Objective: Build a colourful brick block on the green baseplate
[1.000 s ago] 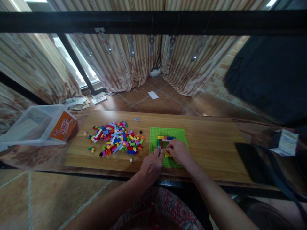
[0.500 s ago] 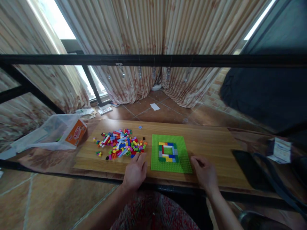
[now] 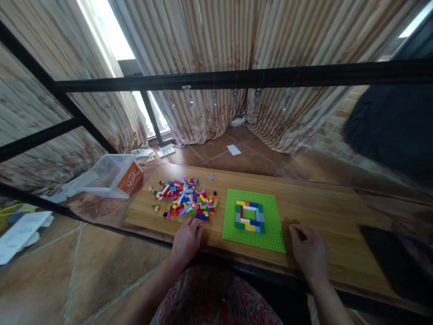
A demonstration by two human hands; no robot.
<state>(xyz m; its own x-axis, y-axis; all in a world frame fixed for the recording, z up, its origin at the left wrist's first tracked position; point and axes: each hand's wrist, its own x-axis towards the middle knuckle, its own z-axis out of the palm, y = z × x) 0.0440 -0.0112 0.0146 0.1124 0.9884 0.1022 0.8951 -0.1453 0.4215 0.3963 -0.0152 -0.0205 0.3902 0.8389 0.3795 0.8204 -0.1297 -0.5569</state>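
Left hand (image 3: 187, 236) near brick pile (image 3: 186, 198), right hand (image 3: 309, 249) beside green baseplate (image 3: 272, 225). Fingers curled narrow (anything inside hidden). Contents of clear bin (image 3: 111, 192) indistinct.

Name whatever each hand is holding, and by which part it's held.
Nothing shows in the left hand, near the loose bricks, or the right hand, beside the green baseplate. Both are curled, so a small hidden piece cannot be ruled out.

Lettering on clear bin's (image 3: 118, 161) orange label (image 3: 130, 178) too blurred to read.
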